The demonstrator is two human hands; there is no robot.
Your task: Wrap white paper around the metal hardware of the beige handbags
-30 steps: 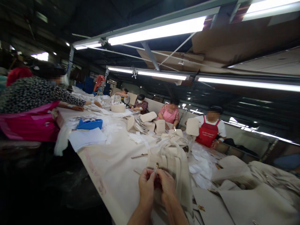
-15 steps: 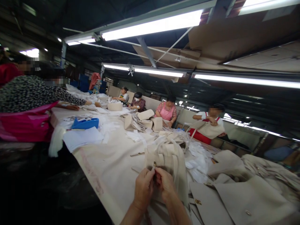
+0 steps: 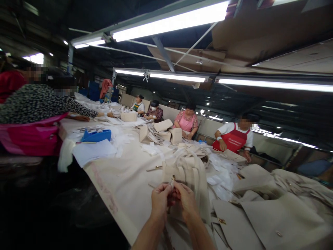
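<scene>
A cream handbag [image 3: 200, 184] with looped handles lies on the table in front of me. My left hand [image 3: 160, 199] and my right hand [image 3: 185, 198] meet over its front, thumbs and fingertips pinched together. Between the fingertips is a small pale tab, just below a gold clasp [image 3: 173, 177]; its lower part is hidden by my fingers. A thin strap with a gold buckle [image 3: 158, 167] sticks out to the left of the bag.
Cream bag pieces [image 3: 286, 211] pile up at the right, beside crumpled white wrapping [image 3: 221, 170]. A blue holder [image 3: 96, 135] and white sheets [image 3: 93, 151] lie at the left table edge. Several co-workers surround the table, one in a red apron [image 3: 231, 139].
My hands stay pinched at the clasp and shift only slightly. The co-worker in the red apron has lowered a cream bag piece to the table. The view has tilted a little.
</scene>
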